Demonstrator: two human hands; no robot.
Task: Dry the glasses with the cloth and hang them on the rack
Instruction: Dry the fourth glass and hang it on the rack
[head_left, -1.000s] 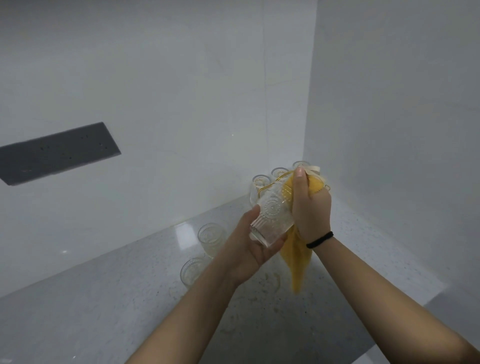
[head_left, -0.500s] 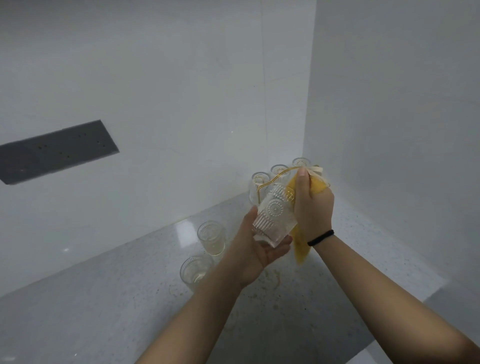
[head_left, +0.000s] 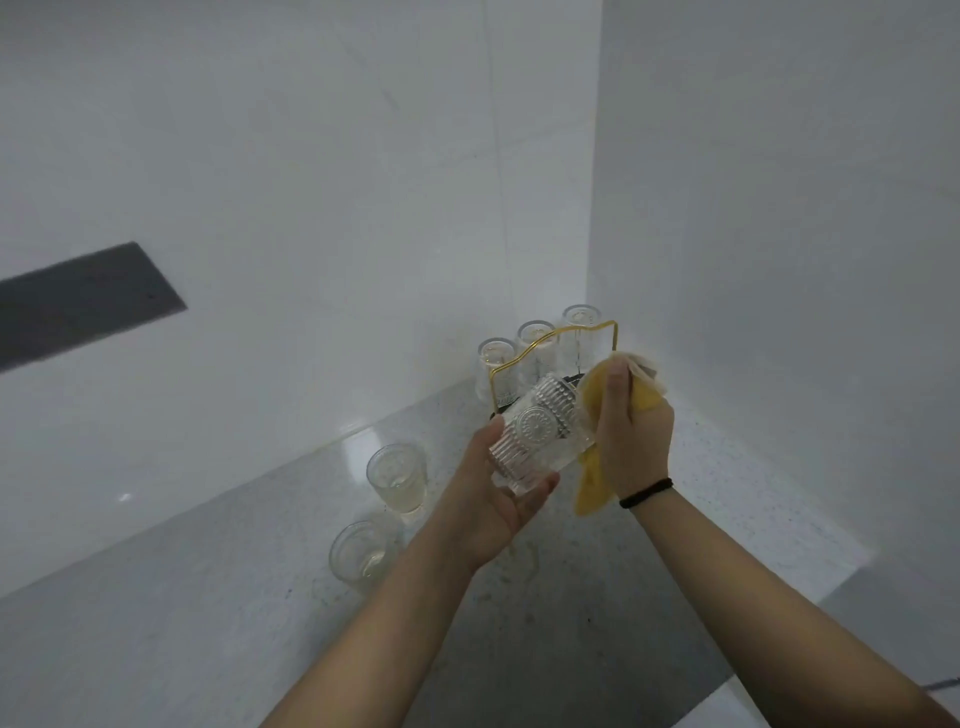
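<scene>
Yellow cloth (head_left: 592, 480) is held bunched in the right hand (head_left: 636, 434), pushed into the mouth of a ribbed glass (head_left: 540, 436) that the left hand (head_left: 493, 493) cups from below, above the surface (head_left: 208, 597), so the drying step seems in progress. Next, I think, this glass must go upside down on the gold rack (head_left: 553, 345), where three glasses (head_left: 537, 343) hang; two more (head_left: 397, 475) wait.

A grey speckled counter (head_left: 218, 639) runs into the corner of two white walls. Two glasses stand upright on it, near the back wall: one (head_left: 397, 477) further in, another (head_left: 359, 552) just beside it, closer to the camera. In the corner sits a rack (head_left: 551, 340) with a gold wire frame on a dark base; three glasses (head_left: 536, 340) are on it in a row, bottoms up. Small wet spots mark the counter below the arms
</scene>
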